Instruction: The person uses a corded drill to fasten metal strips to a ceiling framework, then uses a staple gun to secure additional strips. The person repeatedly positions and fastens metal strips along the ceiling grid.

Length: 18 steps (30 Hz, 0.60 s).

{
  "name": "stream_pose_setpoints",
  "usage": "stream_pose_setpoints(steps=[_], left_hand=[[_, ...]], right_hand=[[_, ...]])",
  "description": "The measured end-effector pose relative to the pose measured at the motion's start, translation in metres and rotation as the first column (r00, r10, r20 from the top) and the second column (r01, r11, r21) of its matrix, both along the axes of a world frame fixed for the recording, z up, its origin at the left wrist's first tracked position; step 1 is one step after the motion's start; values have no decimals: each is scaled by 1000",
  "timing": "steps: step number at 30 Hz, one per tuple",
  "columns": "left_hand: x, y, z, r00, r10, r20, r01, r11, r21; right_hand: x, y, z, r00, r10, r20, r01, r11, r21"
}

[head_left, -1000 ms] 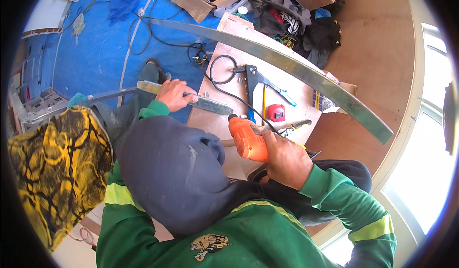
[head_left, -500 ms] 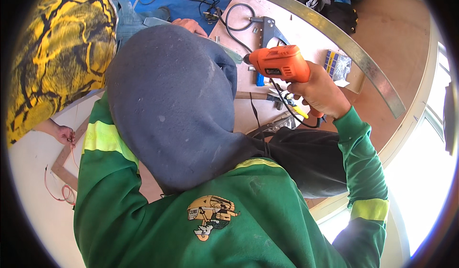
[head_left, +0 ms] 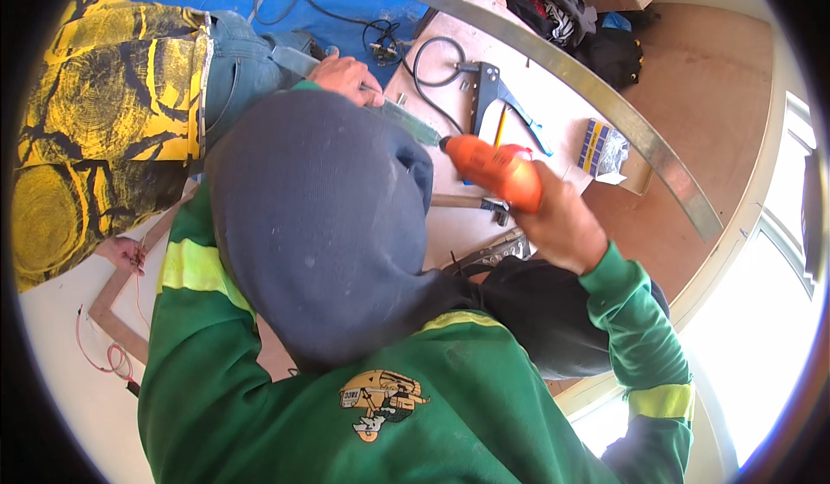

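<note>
The right hand [head_left: 562,225] grips an orange pistol-shaped power drill [head_left: 497,171], its blurred nose at or just beside the end of a grey metal profile [head_left: 413,124]. The left hand [head_left: 347,79] clasps that profile across the left edge of the pale wooden board [head_left: 540,86]. Drilling seems in hand; the next move probably calls for steady alignment.

Left forearm [head_left: 306,85] mostly hidden behind grey cloth [head_left: 320,216], right hand [head_left: 566,225] and orange drill [head_left: 494,169] blurred, yellow-black shirt [head_left: 99,104] cut off
</note>
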<state>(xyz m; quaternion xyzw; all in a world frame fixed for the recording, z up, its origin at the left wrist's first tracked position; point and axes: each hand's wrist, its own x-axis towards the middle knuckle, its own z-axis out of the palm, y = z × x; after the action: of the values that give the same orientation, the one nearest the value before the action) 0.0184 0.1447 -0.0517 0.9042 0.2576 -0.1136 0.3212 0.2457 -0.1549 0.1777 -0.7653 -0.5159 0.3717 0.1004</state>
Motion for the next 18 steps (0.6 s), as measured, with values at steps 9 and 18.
stream_pose_setpoints(steps=[9,18], left_hand=[[-3,-20,-9,976,15,217,-42,992,120],[5,-19,-4,987,13,160,-20,999,42]], right_hand=[[-40,-35,-7,951,182,251,-141,975,-170],[-47,-43,-9,915,256,312,-234,966,-108]])
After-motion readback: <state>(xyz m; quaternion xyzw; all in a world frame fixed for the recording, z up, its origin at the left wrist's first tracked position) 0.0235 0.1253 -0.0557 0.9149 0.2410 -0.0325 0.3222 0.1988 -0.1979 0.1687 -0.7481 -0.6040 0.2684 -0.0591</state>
